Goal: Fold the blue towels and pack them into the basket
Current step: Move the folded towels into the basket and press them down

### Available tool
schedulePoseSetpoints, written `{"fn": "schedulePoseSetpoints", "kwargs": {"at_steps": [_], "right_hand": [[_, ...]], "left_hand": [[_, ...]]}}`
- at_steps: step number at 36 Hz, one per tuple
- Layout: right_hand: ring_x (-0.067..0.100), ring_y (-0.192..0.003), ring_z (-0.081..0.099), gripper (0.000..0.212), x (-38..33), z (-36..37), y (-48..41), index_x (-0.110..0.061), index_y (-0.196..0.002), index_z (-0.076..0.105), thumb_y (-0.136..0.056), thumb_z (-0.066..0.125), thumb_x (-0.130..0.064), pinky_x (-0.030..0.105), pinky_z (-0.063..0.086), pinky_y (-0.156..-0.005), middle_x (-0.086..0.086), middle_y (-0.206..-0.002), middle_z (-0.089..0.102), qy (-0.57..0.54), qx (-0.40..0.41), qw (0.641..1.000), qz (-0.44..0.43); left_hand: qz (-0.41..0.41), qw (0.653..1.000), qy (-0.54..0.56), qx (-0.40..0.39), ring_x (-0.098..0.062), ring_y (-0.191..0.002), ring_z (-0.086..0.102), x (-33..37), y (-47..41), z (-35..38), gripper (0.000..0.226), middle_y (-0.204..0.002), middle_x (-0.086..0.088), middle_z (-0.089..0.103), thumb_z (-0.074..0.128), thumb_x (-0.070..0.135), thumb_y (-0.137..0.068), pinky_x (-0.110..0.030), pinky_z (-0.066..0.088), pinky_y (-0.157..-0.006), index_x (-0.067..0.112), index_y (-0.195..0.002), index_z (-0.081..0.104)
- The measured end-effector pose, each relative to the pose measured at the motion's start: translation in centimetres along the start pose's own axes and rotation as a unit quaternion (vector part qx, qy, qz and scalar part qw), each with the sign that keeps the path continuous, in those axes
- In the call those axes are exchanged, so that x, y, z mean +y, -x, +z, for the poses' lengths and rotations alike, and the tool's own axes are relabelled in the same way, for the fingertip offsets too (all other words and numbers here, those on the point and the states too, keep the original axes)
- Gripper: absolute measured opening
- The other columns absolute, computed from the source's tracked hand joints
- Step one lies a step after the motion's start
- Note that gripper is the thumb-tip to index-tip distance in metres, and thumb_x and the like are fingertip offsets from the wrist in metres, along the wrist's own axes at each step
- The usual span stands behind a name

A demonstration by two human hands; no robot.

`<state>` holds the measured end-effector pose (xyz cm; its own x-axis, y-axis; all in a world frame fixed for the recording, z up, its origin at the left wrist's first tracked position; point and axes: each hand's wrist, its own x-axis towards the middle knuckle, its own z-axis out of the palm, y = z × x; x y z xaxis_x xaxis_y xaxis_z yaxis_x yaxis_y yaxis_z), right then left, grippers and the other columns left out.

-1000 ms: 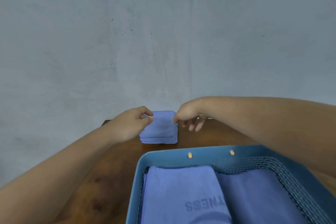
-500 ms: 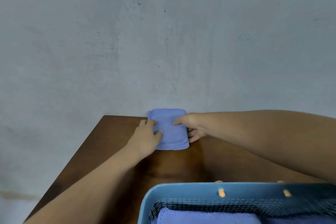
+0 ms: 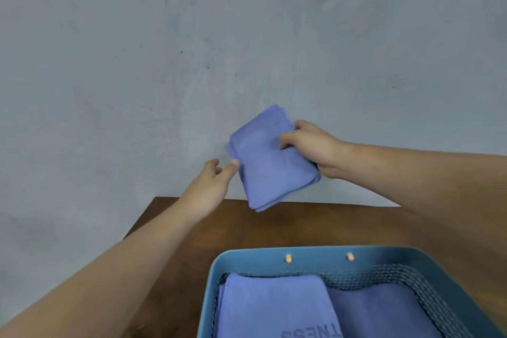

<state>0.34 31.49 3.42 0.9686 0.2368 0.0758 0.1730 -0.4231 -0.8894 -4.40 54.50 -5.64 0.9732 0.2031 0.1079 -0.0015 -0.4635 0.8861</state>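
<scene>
A right hand is gripping a folded blue cloth towel by its right edge, holding it tilted in the air beyond the far rim of a blue plastic mesh-walled basket. The left hand is reaching open-fingered, its thumb seemingly touching the towel's left edge. Gripped on one side only, the layers could be fanning apart and unfolding on the way down. Inside the basket two folded blue towels are lying; its near part is cut off, so spare room is hard to judge.

Matt cloth towel, wooden table
</scene>
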Motion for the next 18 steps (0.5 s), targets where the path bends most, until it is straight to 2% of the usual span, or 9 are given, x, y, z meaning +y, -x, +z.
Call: {"fn": "schedulePoseSetpoints", "kwargs": {"at_steps": [2,4,6,8,10,12,14,16,18], "right_hand": [[0.025,-0.085,0.065,0.039,-1.7,-1.8,2.7,-0.002,-0.113,0.059,-0.078,0.066,-0.019,0.042,0.049,-0.074,0.011,-0.099,0.065,-0.026,-0.004,1.0,-0.017],[0.027,-0.085,0.064,0.038,-3.0,-3.2,5.4,-0.009,-0.112,0.062,-0.075,0.064,-0.019,0.044,0.048,-0.074,0.011,-0.098,0.065,-0.063,-0.008,0.998,-0.029],[0.026,-0.086,0.061,0.033,-4.0,-4.2,8.3,-0.015,-0.11,0.062,-0.077,0.063,-0.016,0.041,0.046,-0.073,0.01,-0.097,0.063,-0.102,-0.012,0.994,-0.036],[0.026,-0.089,0.063,0.034,-4.4,-5.2,10.7,-0.012,-0.115,0.064,-0.081,0.061,-0.014,0.039,0.046,-0.075,0.011,-0.099,0.065,-0.126,-0.006,0.991,-0.036],[0.028,-0.094,0.067,0.038,-4.4,-6.1,13.0,-0.004,-0.123,0.065,-0.086,0.059,-0.013,0.041,0.049,-0.082,0.019,-0.107,0.071,-0.142,0.0,0.989,-0.031],[0.028,-0.095,0.068,0.03,-4.3,-7.0,15.3,-0.008,-0.118,0.068,-0.091,0.058,-0.013,0.041,0.049,-0.087,0.02,-0.112,0.072,-0.153,0.004,0.988,-0.025],[0.026,-0.094,0.069,0.019,-3.6,-8.0,17.3,-0.012,-0.112,0.067,-0.094,0.059,-0.015,0.039,0.051,-0.087,0.014,-0.109,0.074,-0.15,0.002,0.989,-0.008],[0.025,-0.095,0.071,0.016,-2.3,-9.1,19.1,-0.01,-0.109,0.069,-0.098,0.061,-0.018,0.04,0.054,-0.09,0.013,-0.11,0.076,-0.122,0.002,0.992,0.024],[0.026,-0.102,0.071,0.027,-0.5,-10.2,20.4,-0.007,-0.116,0.071,-0.097,0.064,-0.025,0.046,0.055,-0.098,0.018,-0.121,0.075,-0.066,-0.004,0.995,0.076]], "left_hand": [[0.011,0.999,0.047,-0.019,-0.016,-0.137,0.054,2.7,1.5,-0.6,0.114,-0.157,0.011,0.049,0.046,0.1,-0.074,-0.046,0.042,-0.119,0.027,-0.161,0.037],[0.03,0.992,0.112,-0.055,-0.009,-0.131,0.058,5.2,3.0,-0.5,0.103,-0.149,0.014,0.058,0.045,0.103,-0.072,-0.048,0.046,-0.116,0.036,-0.15,0.05],[0.058,0.978,0.167,-0.107,-0.007,-0.126,0.065,8.3,5.4,0.1,0.078,-0.137,0.017,0.069,0.045,0.093,-0.086,-0.044,0.051,-0.11,0.041,-0.144,0.056],[0.083,0.971,0.19,-0.12,-0.008,-0.118,0.071,10.9,7.6,0.9,0.062,-0.127,0.014,0.075,0.043,0.079,-0.098,-0.038,0.056,-0.101,0.038,-0.143,0.058],[0.094,0.969,0.207,-0.1,-0.011,-0.111,0.075,12.7,9.6,1.8,0.063,-0.122,0.009,0.077,0.051,0.074,-0.097,-0.039,0.058,-0.097,0.03,-0.141,0.06],[0.084,0.971,0.212,-0.066,-0.015,-0.103,0.077,13.9,11.3,2.6,0.061,-0.115,0.004,0.079,0.061,0.068,-0.092,-0.042,0.06,-0.094,0.024,-0.133,0.063],[0.081,0.977,0.193,-0.048,-0.017,-0.099,0.078,14.6,12.9,3.2,0.045,-0.112,0.001,0.08,0.066,0.056,-0.095,-0.042,0.062,-0.089,0.023,-0.126,0.065],[0.067,0.982,0.169,-0.059,-0.02,-0.099,0.078,15.0,14.6,3.9,0.053,-0.118,-0.003,0.077,0.07,0.052,-0.087,-0.043,0.064,-0.086,0.02,-0.129,0.061],[0.034,0.983,0.15,-0.097,-0.022,-0.097,0.078,14.9,16.3,4.7,0.061,-0.122,-0.006,0.075,0.072,0.048,-0.081,-0.046,0.066,-0.077,0.021,-0.133,0.055]]}}
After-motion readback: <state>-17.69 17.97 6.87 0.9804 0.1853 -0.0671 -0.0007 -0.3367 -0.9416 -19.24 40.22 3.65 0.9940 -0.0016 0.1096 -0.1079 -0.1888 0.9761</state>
